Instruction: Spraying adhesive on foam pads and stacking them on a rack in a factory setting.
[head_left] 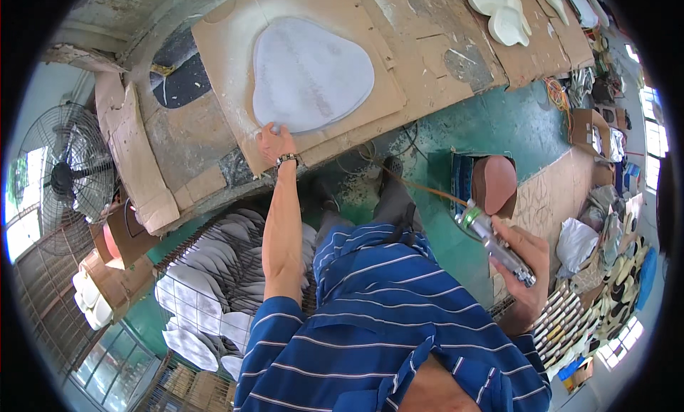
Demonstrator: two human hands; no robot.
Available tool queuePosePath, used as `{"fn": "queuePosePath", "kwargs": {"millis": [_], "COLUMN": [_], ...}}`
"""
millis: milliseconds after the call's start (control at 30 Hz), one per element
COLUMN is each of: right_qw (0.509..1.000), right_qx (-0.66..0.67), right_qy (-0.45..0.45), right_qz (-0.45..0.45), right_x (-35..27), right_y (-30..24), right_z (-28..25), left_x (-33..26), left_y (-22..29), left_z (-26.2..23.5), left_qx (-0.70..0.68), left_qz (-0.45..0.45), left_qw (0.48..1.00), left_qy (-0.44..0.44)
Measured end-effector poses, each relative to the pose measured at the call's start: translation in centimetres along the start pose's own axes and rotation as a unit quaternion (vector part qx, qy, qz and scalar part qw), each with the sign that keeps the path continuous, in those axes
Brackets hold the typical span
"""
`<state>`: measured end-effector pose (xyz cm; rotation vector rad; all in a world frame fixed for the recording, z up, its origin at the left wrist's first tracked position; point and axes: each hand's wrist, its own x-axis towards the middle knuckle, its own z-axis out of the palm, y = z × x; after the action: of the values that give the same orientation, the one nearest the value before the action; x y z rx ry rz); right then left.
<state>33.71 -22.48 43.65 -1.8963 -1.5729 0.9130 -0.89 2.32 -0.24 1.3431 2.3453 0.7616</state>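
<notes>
A large rounded white pad [313, 74] lies flat on a cardboard sheet [221, 63] on the workbench. My left hand [274, 145] is at the pad's near left corner, its fingers closed on the edge; a dark watch or bracelet circles the wrist. Out to the right, away from the bench, my right hand [526, 259] is wrapped round a metal spray gun [491, 241] with a green part. A thin brown hose [427, 190] runs from the gun toward the bench. Part of my right hand's grip is hidden behind the gun.
Below the bench at left, a wire rack [214, 269] holds many similar white pads. A fan [64, 166] stands at far left. An open box [463, 177] with pink and brown rounded pieces sits on the green floor. Cream shaped pieces [499, 13] lie on the bench's right end.
</notes>
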Motion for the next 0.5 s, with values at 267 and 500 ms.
{"fn": "queuePosePath", "kwargs": {"millis": [267,500], "right_qw": [0.995,0.987], "right_qx": [0.036,0.048], "right_qy": [-0.033,-0.120], "right_qz": [-0.082,-0.092], "right_x": [2.1,5.0], "right_y": [3.5,6.6], "right_z": [-1.7,-4.6], "left_x": [1.8,-0.3], "left_y": [-3.9,-2.1], "left_z": [2.4,2.3], "left_qx": [-0.124,-0.300], "left_qz": [-0.040,-0.145], "left_qw": [0.991,0.925], "left_qy": [-0.017,0.182]}}
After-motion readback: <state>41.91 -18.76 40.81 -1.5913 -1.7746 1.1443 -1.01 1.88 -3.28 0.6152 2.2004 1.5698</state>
